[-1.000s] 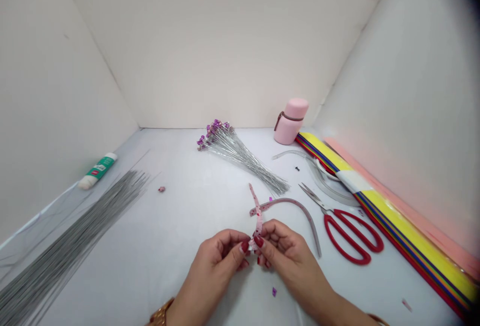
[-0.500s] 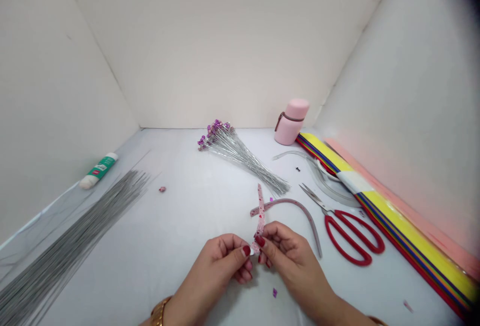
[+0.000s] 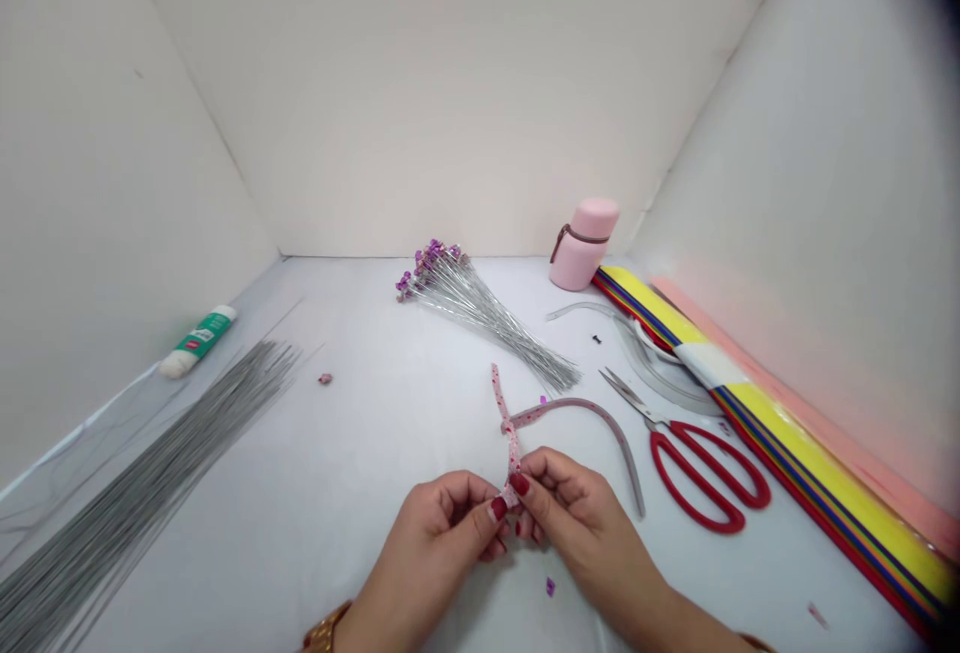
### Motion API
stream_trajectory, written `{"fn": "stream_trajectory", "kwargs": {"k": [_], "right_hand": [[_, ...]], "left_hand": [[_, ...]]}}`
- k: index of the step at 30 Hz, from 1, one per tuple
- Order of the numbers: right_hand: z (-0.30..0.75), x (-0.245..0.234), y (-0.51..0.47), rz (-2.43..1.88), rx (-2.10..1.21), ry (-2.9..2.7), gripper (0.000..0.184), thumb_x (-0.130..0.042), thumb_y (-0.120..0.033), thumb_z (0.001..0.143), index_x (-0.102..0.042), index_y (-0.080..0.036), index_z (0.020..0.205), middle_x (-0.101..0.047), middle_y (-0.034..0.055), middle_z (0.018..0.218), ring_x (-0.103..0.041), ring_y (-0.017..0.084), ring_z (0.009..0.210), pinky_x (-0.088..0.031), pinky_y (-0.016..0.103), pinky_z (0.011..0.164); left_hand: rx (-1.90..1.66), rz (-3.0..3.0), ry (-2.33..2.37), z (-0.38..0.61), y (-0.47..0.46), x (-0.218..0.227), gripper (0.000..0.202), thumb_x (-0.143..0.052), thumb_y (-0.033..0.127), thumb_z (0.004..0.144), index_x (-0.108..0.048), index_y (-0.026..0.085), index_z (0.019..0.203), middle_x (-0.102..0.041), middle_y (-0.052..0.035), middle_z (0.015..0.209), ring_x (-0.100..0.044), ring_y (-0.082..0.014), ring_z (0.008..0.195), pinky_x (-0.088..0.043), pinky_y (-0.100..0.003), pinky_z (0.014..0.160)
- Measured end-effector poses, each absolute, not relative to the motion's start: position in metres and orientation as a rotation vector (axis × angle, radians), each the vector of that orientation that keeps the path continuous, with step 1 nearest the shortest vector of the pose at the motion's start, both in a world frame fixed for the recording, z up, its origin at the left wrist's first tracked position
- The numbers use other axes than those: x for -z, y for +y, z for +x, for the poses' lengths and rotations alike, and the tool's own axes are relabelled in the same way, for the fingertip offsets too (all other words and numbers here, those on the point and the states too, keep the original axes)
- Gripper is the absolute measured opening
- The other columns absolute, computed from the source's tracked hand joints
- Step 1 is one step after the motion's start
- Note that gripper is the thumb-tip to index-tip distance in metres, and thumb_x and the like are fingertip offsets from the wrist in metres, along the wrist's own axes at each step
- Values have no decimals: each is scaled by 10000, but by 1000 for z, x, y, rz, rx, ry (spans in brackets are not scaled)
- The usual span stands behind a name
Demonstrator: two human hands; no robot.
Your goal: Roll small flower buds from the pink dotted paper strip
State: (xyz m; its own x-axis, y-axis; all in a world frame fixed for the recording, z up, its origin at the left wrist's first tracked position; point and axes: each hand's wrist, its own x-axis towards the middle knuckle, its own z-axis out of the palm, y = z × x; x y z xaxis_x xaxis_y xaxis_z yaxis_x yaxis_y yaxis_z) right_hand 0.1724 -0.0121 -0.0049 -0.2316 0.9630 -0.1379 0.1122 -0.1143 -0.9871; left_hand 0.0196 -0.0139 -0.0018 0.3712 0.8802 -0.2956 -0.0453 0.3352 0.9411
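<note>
My left hand (image 3: 439,523) and my right hand (image 3: 570,513) meet low in the middle, fingertips pinched together on the lower end of a narrow pink patterned paper strip (image 3: 506,423). The strip stands up from my fingers and leans left at its top. Behind it a second, longer pink-and-grey strip (image 3: 592,418) lies curved on the white table (image 3: 375,433). Red-handled scissors (image 3: 697,463) lie just right of my right hand.
A bundle of silver wires with purple tips (image 3: 480,308) lies at centre back, plain grey wires (image 3: 127,493) at left, a green glue stick (image 3: 195,341) beside them. A pink bottle (image 3: 581,243), coloured paper sheets (image 3: 795,453) and clear curved strips (image 3: 652,353) are at right. White walls enclose the table.
The strip's top has swung from upright to leaning left, and my fingertips have shifted slightly along its lower end. Everything else on the table stays where it was.
</note>
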Motion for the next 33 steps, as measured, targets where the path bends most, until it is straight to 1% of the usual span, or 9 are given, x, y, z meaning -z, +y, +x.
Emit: {"fn": "stream_trajectory", "kwargs": {"k": [3, 6, 10, 18, 24, 29, 33], "right_hand": [[173, 5, -12, -1255, -1405, -1436, 206, -478, -324, 826, -505, -165, 699, -486, -39, 529, -435, 89, 487, -362, 200, 489], [173, 4, -12, -1230, -1394, -1445, 192, -491, -314, 818, -524, -162, 705, -490, -34, 547, -442, 92, 503, -367, 200, 498], [173, 1, -12, -1205, -1359, -1426, 205, -522, -306, 796, -539, -157, 657, -479, -29, 555, -434, 96, 523, -356, 202, 501], [173, 5, -12, -1279, -1429, -1353, 223, -514, -353, 795, -531, -158, 689, -487, -43, 502, -438, 91, 476, -354, 196, 481], [173, 4, -13, -1277, -1423, -1371, 216, -509, -348, 801, -529, -162, 693, -489, -43, 507, -443, 92, 478, -352, 199, 482], [174, 7, -12, -1257, -1426, -1347, 188, -518, -325, 802, -540, -159, 718, -498, -45, 519, -442, 85, 485, -354, 189, 484], [173, 5, -10, -1235, -1468, -1321, 187, -525, -335, 798, -541, -159, 736, -502, -42, 533, -450, 84, 490, -363, 189, 486]], "left_hand": [[-776, 1022, 1024, 20, -12, 2, 152, -564, 263, 750, -593, 124, 698, -616, -22, 646, -518, -113, 575, -399, -212, 567], [-806, 1161, 1162, 19, -13, 1, 139, -563, 251, 743, -614, 132, 694, -618, -21, 647, -526, -134, 612, -400, -217, 579], [-763, 1244, 1252, 17, -15, 1, 161, -544, 242, 742, -627, 128, 662, -602, -12, 606, -510, -136, 584, -390, -217, 553], [-756, 1165, 1159, 19, -15, 3, 134, -556, 233, 724, -603, 133, 648, -598, 0, 587, -505, -124, 567, -379, -213, 546], [-733, 954, 1086, 20, -10, 0, 73, -557, 146, 674, -591, 120, 616, -579, 16, 519, -475, -91, 492, -369, -198, 510], [-771, 957, 1068, 21, -9, 0, 65, -561, 148, 683, -614, 117, 661, -608, -2, 580, -501, -97, 529, -386, -202, 537], [-777, 1044, 1137, 21, -12, -3, 85, -565, 172, 694, -618, 117, 657, -605, -4, 573, -510, -112, 545, -397, -215, 549]]}}
